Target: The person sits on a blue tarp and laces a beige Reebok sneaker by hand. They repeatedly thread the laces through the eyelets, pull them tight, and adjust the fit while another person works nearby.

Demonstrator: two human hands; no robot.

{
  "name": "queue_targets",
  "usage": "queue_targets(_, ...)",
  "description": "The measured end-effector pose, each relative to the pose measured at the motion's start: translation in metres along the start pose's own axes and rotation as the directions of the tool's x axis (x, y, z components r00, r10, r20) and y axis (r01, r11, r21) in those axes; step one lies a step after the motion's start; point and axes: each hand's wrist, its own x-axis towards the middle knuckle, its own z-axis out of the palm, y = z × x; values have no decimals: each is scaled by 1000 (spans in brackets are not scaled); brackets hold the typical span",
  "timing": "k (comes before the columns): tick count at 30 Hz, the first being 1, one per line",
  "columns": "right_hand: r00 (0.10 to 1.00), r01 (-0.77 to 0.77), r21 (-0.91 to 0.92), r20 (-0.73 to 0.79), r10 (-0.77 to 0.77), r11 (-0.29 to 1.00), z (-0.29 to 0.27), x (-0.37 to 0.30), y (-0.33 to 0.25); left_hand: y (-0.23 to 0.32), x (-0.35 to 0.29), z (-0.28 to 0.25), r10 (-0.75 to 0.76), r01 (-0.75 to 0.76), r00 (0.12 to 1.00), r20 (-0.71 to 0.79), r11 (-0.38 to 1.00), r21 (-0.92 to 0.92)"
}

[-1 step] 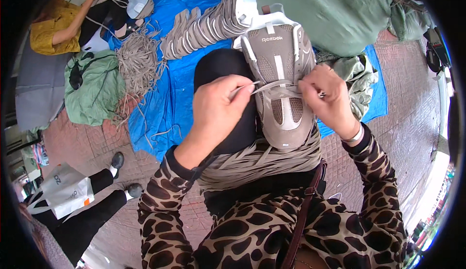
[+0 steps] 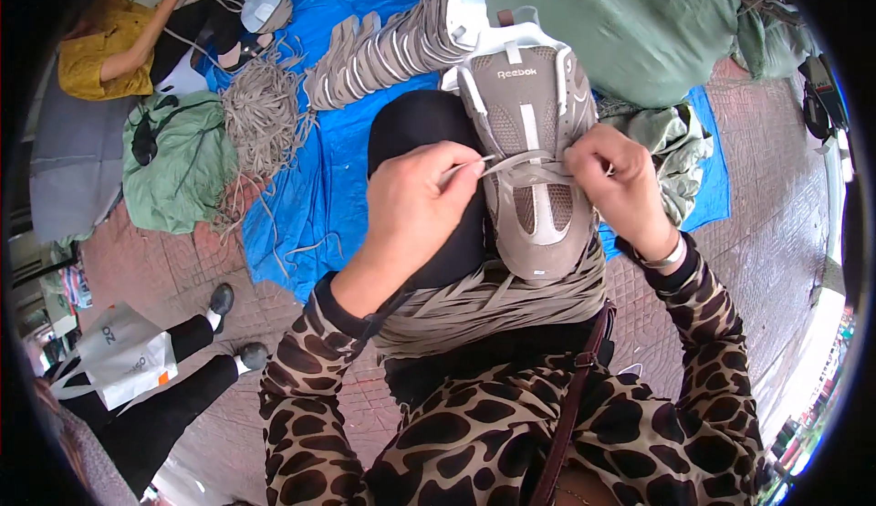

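A taupe sneaker upper with white trim lies across my lap, its toe end toward me. Its grey-beige shoelace crosses the upper through the lowest eyelets. Pinched between thumb and forefinger of my left hand is one end of the lace, at the left edge of the upper. My right hand is closed on the lace at the right edge, fingers curled. Under the toe, a thick bundle of loose laces rests over my thighs. The lace tip by my right fingers is partly hidden.
A long row of nested shoe uppers lies on a blue tarp, beside a heap of laces. Green sacks stand beyond. At the far left sits a person in yellow; someone with a white bag stands nearer.
The view has shifted very slightly. Both hands keep their hold on the lace, with almost no movement.
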Motion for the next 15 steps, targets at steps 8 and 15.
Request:
queue_targets(8, 978, 174, -143, -92, -188, 974, 11, -3, 5, 10, -5, 12, 81, -73, 996, -30, 975, 211)
queue_targets(15, 979, 164, -138, -94, -178, 977, 13, -8, 10, 16, -6, 22, 158, -145, 987, -12, 933, 330)
